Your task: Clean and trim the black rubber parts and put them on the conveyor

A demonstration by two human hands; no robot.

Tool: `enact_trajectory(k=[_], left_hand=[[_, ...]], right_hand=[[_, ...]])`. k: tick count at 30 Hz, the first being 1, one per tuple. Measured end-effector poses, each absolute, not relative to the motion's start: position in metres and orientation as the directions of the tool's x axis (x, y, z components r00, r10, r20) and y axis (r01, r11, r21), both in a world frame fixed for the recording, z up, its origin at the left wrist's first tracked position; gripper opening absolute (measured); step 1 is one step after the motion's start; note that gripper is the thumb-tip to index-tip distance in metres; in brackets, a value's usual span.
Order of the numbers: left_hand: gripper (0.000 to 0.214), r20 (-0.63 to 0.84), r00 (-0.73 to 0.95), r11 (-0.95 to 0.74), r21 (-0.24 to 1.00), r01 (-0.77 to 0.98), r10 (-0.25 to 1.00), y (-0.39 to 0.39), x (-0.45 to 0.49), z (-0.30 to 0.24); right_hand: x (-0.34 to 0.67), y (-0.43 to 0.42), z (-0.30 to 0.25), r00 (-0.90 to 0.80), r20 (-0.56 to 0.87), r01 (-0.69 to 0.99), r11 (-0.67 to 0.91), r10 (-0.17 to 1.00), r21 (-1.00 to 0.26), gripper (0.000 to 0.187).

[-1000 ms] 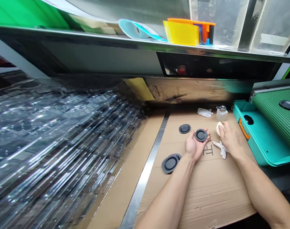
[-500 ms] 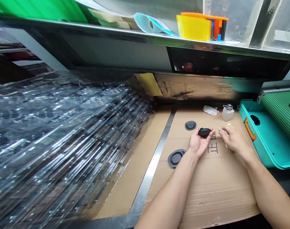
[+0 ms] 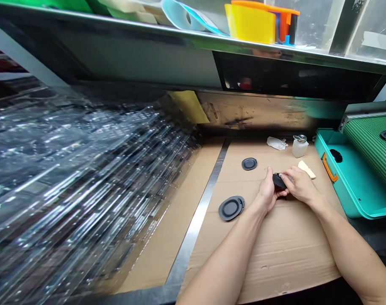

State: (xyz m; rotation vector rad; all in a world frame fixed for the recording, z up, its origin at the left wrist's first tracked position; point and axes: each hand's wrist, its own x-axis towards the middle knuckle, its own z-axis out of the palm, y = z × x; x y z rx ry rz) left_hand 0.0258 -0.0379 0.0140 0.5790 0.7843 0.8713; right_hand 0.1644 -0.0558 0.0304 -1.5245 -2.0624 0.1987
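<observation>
The right hand [image 3: 299, 182], a second ago apart from the left and gripping a cream sponge [image 3: 307, 170], has moved towards nine o'clock and now meets the black disc [image 3: 279, 182]. The sponge has been let go and lies at one o'clock from that hand. The left hand [image 3: 269, 192], earlier spread palm up beneath the flat disc, now curls around it, the disc tipped steeply. The crumpled white cloth has gone from its spot at seven o'clock below the right hand.
</observation>
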Motion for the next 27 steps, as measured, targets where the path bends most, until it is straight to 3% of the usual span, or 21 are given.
enact_trajectory(k=[5, 14, 19, 27], left_hand=[[0.077, -0.281, 0.250, 0.335, 0.919, -0.209, 0.927, -0.039, 0.031, 0.000], [0.074, -0.258, 0.259, 0.235, 0.965, 0.118, 0.931, -0.042, 0.025, 0.011], [0.070, -0.252, 0.344, 0.226, 0.968, 0.112, 0.905, -0.043, 0.020, 0.020], [0.075, -0.184, 0.396, 0.157, 0.983, 0.100, 0.900, -0.045, 0.020, 0.017]], right_hand=[[0.160, -0.058, 0.031, -0.175, 0.297, 0.912, 0.268, 0.939, -0.310, 0.020], [0.168, -0.057, 0.037, -0.264, 0.251, 0.915, 0.324, 0.931, -0.239, 0.021], [0.168, -0.058, 0.039, -0.306, 0.290, 0.892, 0.379, 0.907, -0.245, 0.022], [0.173, -0.058, 0.044, -0.321, 0.172, 0.885, 0.360, 0.931, -0.295, 0.020]])
